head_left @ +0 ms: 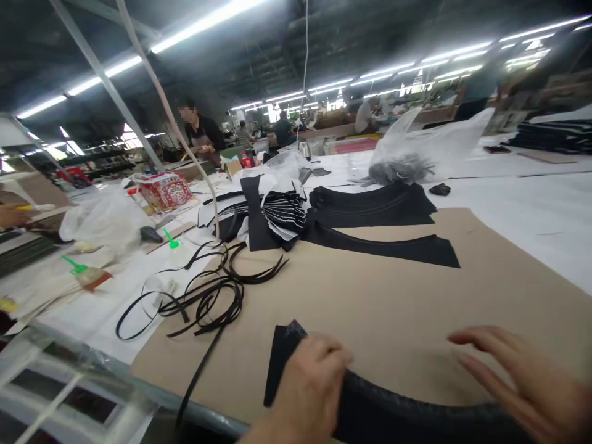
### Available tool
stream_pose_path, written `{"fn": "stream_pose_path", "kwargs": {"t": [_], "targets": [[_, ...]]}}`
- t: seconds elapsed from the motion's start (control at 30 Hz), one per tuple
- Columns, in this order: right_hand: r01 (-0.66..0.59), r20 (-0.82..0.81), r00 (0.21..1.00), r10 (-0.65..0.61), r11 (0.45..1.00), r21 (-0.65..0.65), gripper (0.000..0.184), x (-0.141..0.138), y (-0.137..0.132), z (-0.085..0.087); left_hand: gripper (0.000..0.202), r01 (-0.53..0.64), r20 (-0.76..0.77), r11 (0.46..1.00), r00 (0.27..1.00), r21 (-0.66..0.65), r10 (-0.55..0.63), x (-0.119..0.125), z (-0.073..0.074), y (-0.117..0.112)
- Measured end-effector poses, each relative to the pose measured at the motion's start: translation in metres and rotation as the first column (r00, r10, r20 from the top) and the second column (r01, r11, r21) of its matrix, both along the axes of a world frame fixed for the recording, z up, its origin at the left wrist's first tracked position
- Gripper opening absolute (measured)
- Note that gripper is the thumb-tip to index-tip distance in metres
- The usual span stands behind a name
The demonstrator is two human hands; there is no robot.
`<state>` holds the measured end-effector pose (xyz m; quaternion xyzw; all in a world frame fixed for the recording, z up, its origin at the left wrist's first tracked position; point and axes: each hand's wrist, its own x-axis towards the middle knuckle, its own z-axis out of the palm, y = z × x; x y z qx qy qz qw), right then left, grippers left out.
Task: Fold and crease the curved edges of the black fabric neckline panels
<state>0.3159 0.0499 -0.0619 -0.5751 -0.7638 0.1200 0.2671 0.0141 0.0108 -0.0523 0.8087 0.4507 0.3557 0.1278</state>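
Note:
My left hand (311, 388) is closed on a curved black cut piece (393, 410) lying on a brown cardboard sheet (393, 302) at the table's near edge. My right hand (522, 379) hovers over the right end of the same piece, fingers stretched out and apart, holding nothing. Farther back on the cardboard lie a long black piece (398, 246) and a stack of curved black pieces (374, 206). Thin black strips (208, 296) tangle to the left.
Striped black-and-white pieces (282, 213) sit mid-table. A clear plastic bag (416, 151) lies behind them. Green-handled brushes (86, 274), a colourful box (164, 190) and a white bag (104, 219) stand at the left. Other people work at tables beyond; one person (201, 132) stands at the back left.

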Motion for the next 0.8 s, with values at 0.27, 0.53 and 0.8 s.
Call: {"fn": "stream_pose_path", "kwargs": {"t": [0.27, 0.53, 0.8], "targets": [[-0.167, 0.021, 0.98, 0.2, 0.867, -0.47, 0.025, -0.194, 0.009, 0.031, 0.038, -0.049, -0.241, 0.994, 0.97, -0.095, 0.025, -0.099, -0.005, 0.014], [-0.049, 0.153, 0.978, 0.143, 0.866, -0.498, 0.012, -0.222, 0.019, 0.026, 0.045, 0.039, -0.429, 0.996, 0.901, -0.077, -0.068, -0.107, -0.021, 0.019], [-0.045, 0.142, 0.982, 0.123, 0.889, -0.455, 0.008, -0.228, 0.018, 0.015, 0.048, 0.091, -0.507, 0.991, 0.861, 0.093, -0.032, -0.112, -0.031, 0.017]]}}
